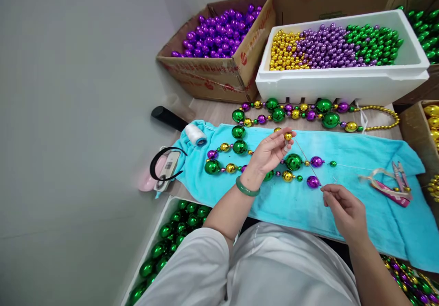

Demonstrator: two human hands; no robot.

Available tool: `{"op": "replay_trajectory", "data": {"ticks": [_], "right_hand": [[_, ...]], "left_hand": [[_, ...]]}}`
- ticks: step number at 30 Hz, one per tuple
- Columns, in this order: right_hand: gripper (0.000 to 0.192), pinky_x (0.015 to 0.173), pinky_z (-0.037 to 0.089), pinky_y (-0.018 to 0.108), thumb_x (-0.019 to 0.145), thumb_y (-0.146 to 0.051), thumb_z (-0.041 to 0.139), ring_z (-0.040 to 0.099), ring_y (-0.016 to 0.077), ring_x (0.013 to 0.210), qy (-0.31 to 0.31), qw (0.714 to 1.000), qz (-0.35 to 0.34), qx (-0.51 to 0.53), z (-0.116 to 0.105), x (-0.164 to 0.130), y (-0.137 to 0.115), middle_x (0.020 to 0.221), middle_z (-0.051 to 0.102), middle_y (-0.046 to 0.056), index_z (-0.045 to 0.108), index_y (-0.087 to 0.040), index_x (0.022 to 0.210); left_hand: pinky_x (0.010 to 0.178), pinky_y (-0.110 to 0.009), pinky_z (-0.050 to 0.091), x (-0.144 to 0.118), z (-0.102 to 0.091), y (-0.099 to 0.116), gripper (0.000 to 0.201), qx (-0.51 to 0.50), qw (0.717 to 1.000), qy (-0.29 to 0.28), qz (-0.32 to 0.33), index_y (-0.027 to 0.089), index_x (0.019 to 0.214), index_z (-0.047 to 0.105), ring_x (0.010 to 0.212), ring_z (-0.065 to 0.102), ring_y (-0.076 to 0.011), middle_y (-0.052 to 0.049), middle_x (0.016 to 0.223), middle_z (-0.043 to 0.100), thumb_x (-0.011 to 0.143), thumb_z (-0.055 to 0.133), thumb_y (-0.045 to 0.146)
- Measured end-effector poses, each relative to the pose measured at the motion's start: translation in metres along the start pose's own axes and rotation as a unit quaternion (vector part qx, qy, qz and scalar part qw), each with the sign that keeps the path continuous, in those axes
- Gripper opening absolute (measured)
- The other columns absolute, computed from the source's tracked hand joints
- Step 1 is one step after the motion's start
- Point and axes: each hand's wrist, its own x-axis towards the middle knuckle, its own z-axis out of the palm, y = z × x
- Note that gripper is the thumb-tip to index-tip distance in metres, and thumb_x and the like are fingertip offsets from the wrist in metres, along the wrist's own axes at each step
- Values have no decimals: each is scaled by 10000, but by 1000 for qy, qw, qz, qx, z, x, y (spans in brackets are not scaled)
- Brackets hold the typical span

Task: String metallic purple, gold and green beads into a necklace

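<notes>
My left hand, with a green bangle on its wrist, pinches a gold bead above the towel. A thin string runs from this bead down to my right hand, whose thumb and fingertips are closed on it. Below my hands lies a strand of green, gold and purple beads in a loop, partly hidden by my left hand and forearm. A large green bead and two purple beads, one above the other, lie between my hands.
A turquoise towel covers the work surface. White thread spool and black headband lie left; pink-handled snips right. Behind are a finished-looking bead necklace, a white foam box and a carton of beads.
</notes>
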Motion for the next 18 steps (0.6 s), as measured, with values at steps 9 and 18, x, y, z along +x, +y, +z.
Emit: {"op": "replay_trajectory", "data": {"ticks": [9, 18], "right_hand": [[145, 523, 405, 229, 877, -300, 577, 497, 108, 566, -8, 1000, 6, -9, 0, -3, -5, 627, 542, -10, 648, -180, 914], [172, 517, 373, 240, 878, -335, 574, 472, 112, 565, -21, 999, 25, -32, 3, 0, -1, 622, 514, -14, 651, -185, 911]], "left_hand": [[724, -198, 502, -2, -1, -1, 229, 74, 995, -1, 64, 175, 943, 666, 790, 642, -90, -24, 959, 689, 732, 699, 93], [760, -239, 483, -2, -5, -3, 216, 141, 983, 16, 121, 185, 875, 693, 823, 615, -110, -27, 963, 696, 669, 751, 158]]}}
